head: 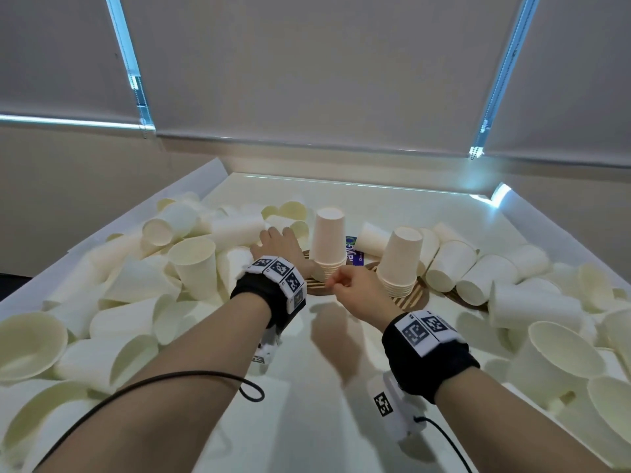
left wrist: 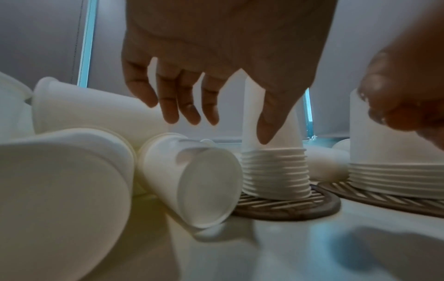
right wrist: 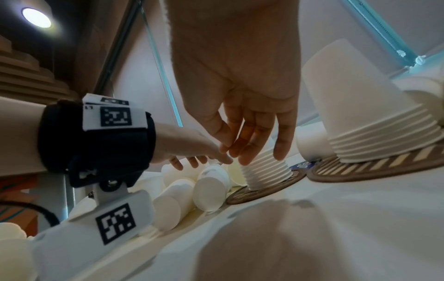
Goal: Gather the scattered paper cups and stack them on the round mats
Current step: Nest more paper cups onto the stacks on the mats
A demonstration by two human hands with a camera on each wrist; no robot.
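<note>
Two stacks of upturned white paper cups stand on round slatted mats: the left stack [head: 328, 247] [left wrist: 275, 171] [right wrist: 266, 169] on the left mat [head: 319, 289] [left wrist: 290, 208], and the right stack [head: 400, 261] [right wrist: 365, 114] on the right mat [head: 415, 299]. My left hand [head: 277, 245] [left wrist: 216, 121] hovers with spread fingers over lying cups [left wrist: 192, 182] just left of the left stack and holds nothing. My right hand [head: 338, 283] [right wrist: 261, 152] hangs with relaxed fingers by the lower rims of the left stack, nothing in it.
Loose cups [head: 191, 268] lie heaped along the left side of the white table [head: 324, 353], and more cups [head: 532, 302] on the right, some lying over a third mat [head: 473, 300]. A blue-printed card [head: 353, 256] lies behind the stacks. Cables trail from both wrists.
</note>
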